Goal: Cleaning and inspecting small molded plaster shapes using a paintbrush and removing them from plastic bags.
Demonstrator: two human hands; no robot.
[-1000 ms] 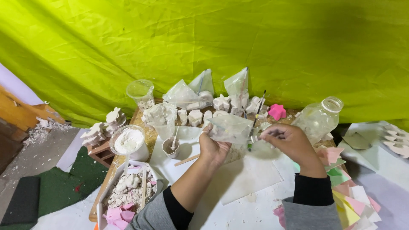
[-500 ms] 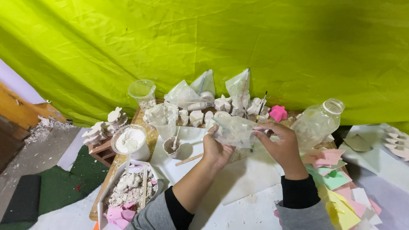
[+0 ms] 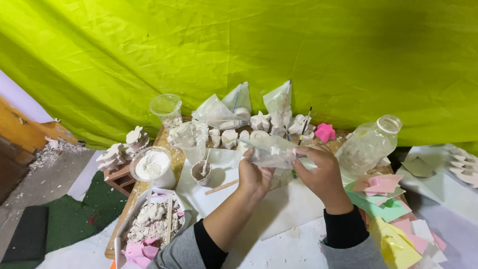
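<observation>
My left hand (image 3: pixel 255 174) and my right hand (image 3: pixel 321 172) both grip a clear plastic bag (image 3: pixel 271 149) dusted with white powder, held above the white sheet (image 3: pixel 279 209) on the table. The left hand holds the bag's left end, the right hand pinches its right end. Just left of my left hand stand a small cup with a stick in it (image 3: pixel 201 172) and a flat wooden stick (image 3: pixel 222 187) lying on the sheet. What is inside the bag cannot be made out.
A bowl of white powder (image 3: pixel 152 166), a tray of plaster scraps and pink pieces (image 3: pixel 149 226), clear cups (image 3: pixel 166 108), white cast figures (image 3: pixel 259 122) and more bags (image 3: pixel 279 99) stand at the back. A clear jar (image 3: pixel 368 144) and coloured paper squares (image 3: pixel 388 214) lie right. Green cloth hangs behind.
My right hand has moved left and come onto the bag, joining the left hand. The bag is now held by both hands, a little lower over the sheet.
</observation>
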